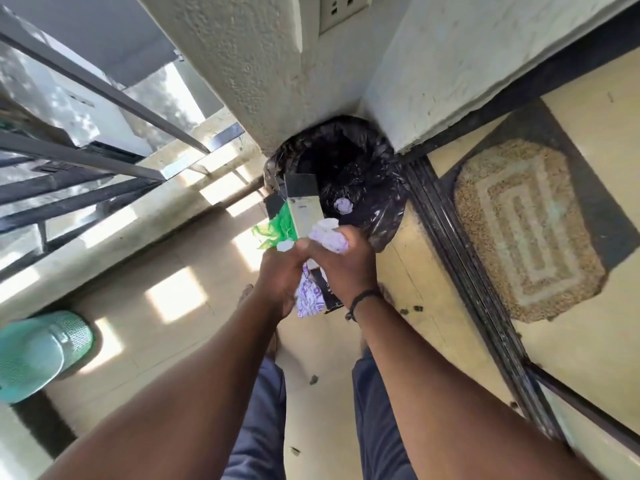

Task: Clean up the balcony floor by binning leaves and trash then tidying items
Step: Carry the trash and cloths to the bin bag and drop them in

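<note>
A bin lined with a black bag (360, 174) stands in the wall corner. One crumpled purple-white paper ball (343, 205) lies on the bag's near edge. My left hand (280, 271) and my right hand (343, 261) are pressed together just in front of the bin and grip a bundle of trash: a long white and black carton (304, 202) that points up over the bin's rim, a green plastic wrapper (277, 225), crumpled purple-white paper (329, 233) and a purple patterned wrapper (309, 299) hanging below the hands.
A brown doormat (526, 230) lies past the dark sliding-door track (460, 251) on the right. A metal railing (79, 161) runs along the left, with a teal basket (41, 351) at lower left. Small dark bits of debris (412, 309) dot the yellow floor.
</note>
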